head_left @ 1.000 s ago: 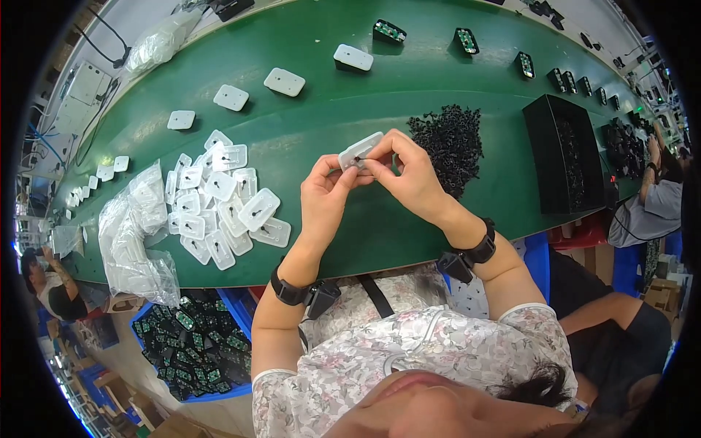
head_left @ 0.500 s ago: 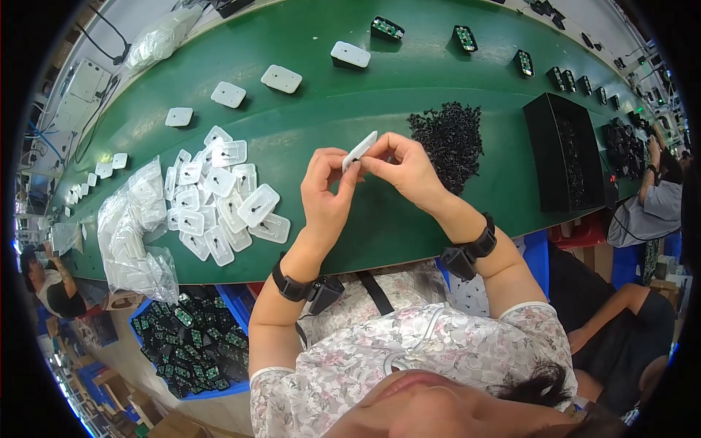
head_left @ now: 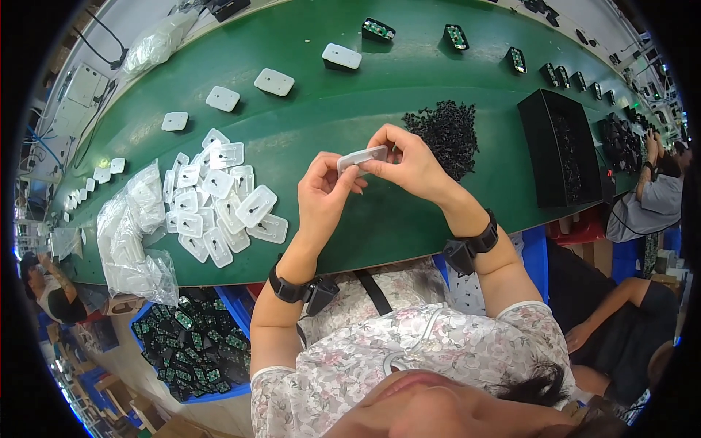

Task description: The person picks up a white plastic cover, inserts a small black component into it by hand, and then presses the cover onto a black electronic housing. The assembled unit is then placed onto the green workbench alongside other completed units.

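Observation:
Above the table, a thin white plastic cover is held between my two hands. My left hand pinches its left end, with the thumb along the near edge. The fingertips of my right hand grip the other end. Whether a small part sits inside the cover is hidden by my fingers. To the left lies a heap of similar white covers, many with a small black piece on them. A pile of small black parts lies just beyond my right hand.
White-topped units and black housings with green circuit boards line the far side of the green table. A black box stands right, clear plastic bags left. A blue bin of circuit-board housings sits below. Co-workers sit at both sides.
The white cover has turned from a steep tilt to nearly level, staying in both hands. The far row and the black box appear slightly further left in the picture.

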The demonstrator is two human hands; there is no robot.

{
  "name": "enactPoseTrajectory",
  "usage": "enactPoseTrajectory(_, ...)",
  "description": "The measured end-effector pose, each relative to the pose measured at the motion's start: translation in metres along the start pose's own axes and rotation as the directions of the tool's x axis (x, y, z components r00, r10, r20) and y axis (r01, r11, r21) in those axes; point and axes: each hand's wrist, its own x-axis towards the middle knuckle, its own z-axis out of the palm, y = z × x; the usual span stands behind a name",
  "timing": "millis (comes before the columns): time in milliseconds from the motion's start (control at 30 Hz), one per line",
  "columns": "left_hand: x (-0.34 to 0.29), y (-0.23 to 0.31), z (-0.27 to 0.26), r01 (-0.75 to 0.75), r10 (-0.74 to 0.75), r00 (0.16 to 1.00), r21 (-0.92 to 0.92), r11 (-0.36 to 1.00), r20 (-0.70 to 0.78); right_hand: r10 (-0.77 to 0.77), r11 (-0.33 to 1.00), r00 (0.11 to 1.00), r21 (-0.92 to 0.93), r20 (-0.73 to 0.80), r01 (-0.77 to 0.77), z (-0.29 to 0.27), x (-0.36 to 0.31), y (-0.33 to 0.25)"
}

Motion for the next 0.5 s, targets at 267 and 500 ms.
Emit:
enactPoseTrajectory(267,0.009,0.003,-0.008,0.140,-0.142,0.989,-0.069,0.988,-0.026,0.008,1.000,1.000,0.024,-0.019,-0.007,0.007,0.012,0.004)
enactPoseTrajectory(500,0.017,-0.013,-0.031,0.157,-0.121,0.976,0.208,0.965,-0.179,-0.374,0.820,0.875,-0.551,-0.309,0.156,-0.049,0.138,0.020)
